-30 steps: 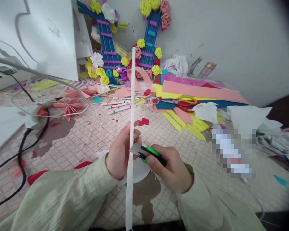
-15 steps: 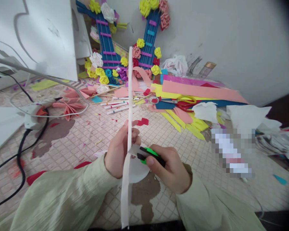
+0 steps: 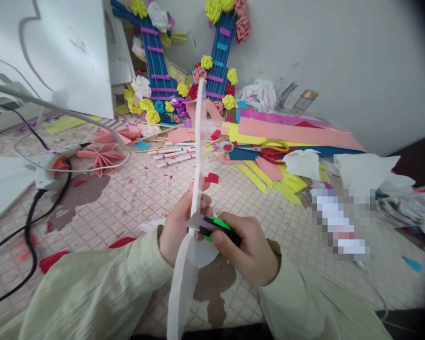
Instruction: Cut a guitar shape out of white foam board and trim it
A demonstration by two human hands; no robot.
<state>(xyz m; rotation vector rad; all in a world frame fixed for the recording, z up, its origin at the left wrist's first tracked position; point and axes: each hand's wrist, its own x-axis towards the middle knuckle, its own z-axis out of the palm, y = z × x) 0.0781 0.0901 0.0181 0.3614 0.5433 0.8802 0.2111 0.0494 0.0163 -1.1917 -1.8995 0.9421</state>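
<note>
A white foam board point(image 3: 199, 141) stands on edge in front of me, its thin side facing the camera. My left hand point(image 3: 179, 226) grips the board around its middle, with fingertips showing on the far right side. My right hand point(image 3: 250, 245) is closed around a green and black utility knife point(image 3: 219, 227). The knife's blade lies across the board's edge, close to my left fingers. Under the knife shows a rounded white part point(image 3: 205, 252), low over the table.
Two blue paper guitars point(image 3: 157, 61) with paper flowers lean on the wall. Markers point(image 3: 172, 158), red-handled scissors point(image 3: 274, 152) and coloured paper strips point(image 3: 297, 134) lie behind the hands. A power strip point(image 3: 44, 172) with cables sits left; crumpled white paper point(image 3: 366, 172) is right.
The board has turned, showing more of its right face; its top has shifted right and down, its lower end left. My left hand has moved slightly right, the knife slightly left.
</note>
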